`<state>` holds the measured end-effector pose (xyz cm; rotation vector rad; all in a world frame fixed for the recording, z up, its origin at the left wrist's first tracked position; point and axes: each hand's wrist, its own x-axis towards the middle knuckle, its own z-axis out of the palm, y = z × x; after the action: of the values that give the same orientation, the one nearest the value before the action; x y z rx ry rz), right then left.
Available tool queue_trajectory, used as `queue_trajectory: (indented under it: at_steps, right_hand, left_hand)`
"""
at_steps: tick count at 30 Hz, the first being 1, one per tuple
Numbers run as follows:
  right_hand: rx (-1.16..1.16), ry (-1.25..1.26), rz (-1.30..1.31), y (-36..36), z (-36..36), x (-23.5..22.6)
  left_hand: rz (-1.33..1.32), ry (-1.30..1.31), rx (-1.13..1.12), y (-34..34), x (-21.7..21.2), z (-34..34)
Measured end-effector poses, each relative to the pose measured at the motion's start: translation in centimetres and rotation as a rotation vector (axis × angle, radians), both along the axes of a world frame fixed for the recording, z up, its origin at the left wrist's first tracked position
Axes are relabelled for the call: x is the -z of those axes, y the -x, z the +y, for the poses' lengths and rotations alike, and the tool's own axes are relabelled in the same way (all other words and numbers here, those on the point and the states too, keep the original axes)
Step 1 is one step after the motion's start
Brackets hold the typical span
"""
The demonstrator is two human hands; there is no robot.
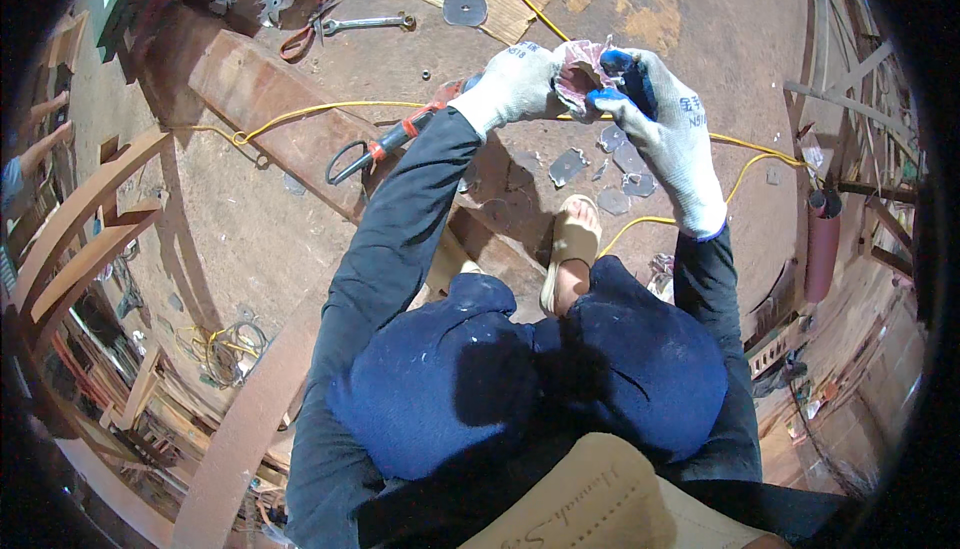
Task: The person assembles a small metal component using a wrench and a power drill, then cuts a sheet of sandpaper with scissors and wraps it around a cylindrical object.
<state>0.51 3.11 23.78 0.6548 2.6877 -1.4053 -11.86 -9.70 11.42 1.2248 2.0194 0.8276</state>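
the left hand (515,86) is holding a crumpled sheet (576,81), fingertips hidden; the right hand (668,121) is curling thumb and fingers narrowly onto its right edge. it's hanging between them, looking light, soft, tearable, best gripped by the rim.

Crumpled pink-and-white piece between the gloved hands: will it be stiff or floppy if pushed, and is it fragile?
The crumpled piece is probably floppy rather than stiff, since it is bent into irregular folds. It looks thin, so it is likely light. Its ragged edge suggests it might tear under a hard pull, though its material is unclear.
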Motion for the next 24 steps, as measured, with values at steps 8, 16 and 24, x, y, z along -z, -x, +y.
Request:
queue_trajectory:
  at_steps: [8,16,24]
  right_hand:
    - [0.155,0.424,-0.031,-1.2,2.0,-0.6]
    - [-0.231,-0.277,0.091,0.2,0.9,-0.5]
    - [-0.548,-0.409,-0.118,3.1,3.1,-2.2]
  left_hand:
    - [0.102,0.028,0.051,0.2,-0.9,-0.7]
    - [0.054,-0.015,0.026,0.4,1.2,-0.6]
    - [0.067,0.01,0.093,-0.4,0.4,0.2]
